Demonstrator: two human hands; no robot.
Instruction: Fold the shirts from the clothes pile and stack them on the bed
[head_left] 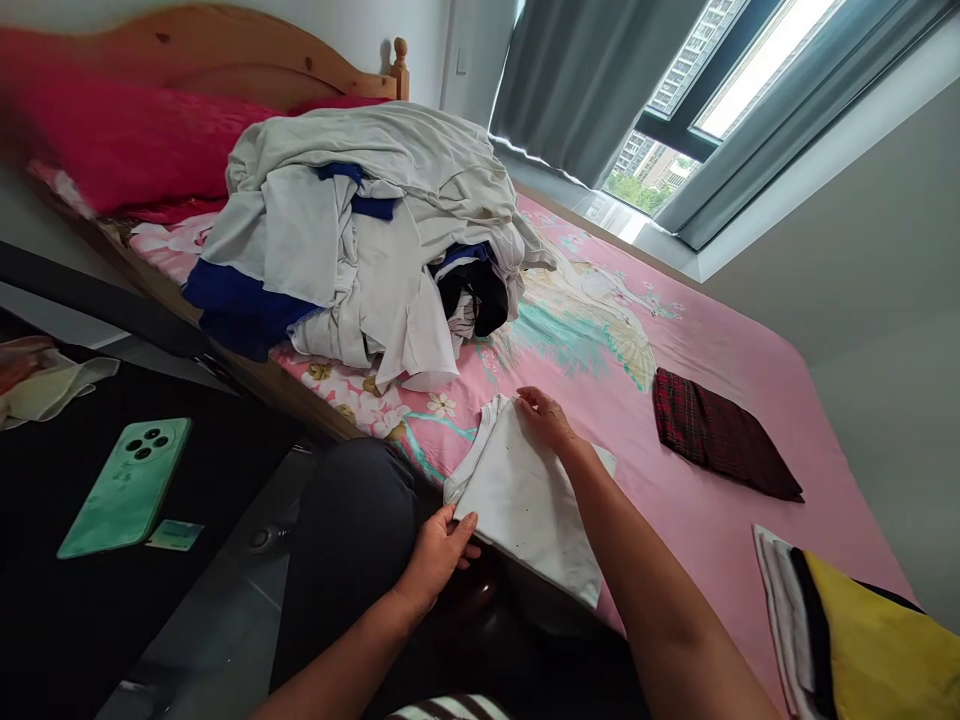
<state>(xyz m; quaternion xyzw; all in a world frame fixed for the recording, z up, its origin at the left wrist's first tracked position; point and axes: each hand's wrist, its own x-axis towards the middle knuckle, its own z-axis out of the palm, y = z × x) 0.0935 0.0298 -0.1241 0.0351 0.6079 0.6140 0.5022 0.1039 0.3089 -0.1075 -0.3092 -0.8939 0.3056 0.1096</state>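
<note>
A white garment [532,500], folded into a rough rectangle, lies at the near edge of the bed. My left hand [442,550] pinches its near left corner between thumb and fingers. Across its far side rests my right hand [546,415], fingers bent at the cloth's far edge; whether they grip it is hard to make out. A narrow folded strip of the garment runs along its left side between my hands. Beyond it sits a heaped pile of white and blue clothes [382,240], with a black piece tucked in its right side.
On the pink flowered bedsheet [712,350] lie a folded red plaid cloth [716,435] and, at lower right, a folded stack topped by a yellow garment [885,640]. Red pillows [150,140] lean on the wooden headboard [225,45]. A green phone [127,490] and a card [176,535] lie at left.
</note>
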